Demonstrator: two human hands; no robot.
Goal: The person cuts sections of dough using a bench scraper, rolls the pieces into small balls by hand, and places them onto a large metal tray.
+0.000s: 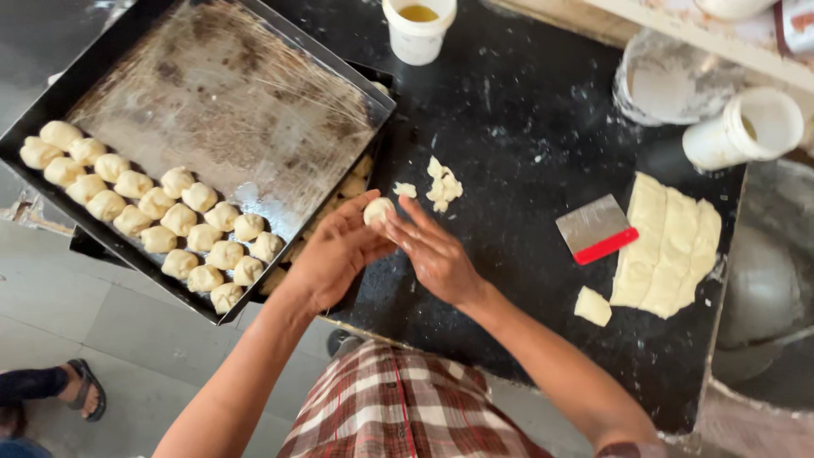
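A small round dough ball (378, 210) sits pinched between the fingertips of my left hand (335, 252) and my right hand (434, 252), just above the black counter (526, 144). To the left lies a large dark baking tray (229, 102) with several shaped dough balls (161, 212) in two rows along its near edge. Small dough scraps (441, 185) lie on the counter just beyond my fingers. A flat slab of dough (670, 246), cut into strips, rests at the right, with a cut piece (592, 306) beside it.
A metal scraper with a red handle (596, 229) lies left of the slab. A white cup of yellow liquid (418, 27) stands at the top; another white cup (746, 129) and a floury container (666, 80) are at the upper right. Another person's sandalled foot (80, 388) shows at the lower left.
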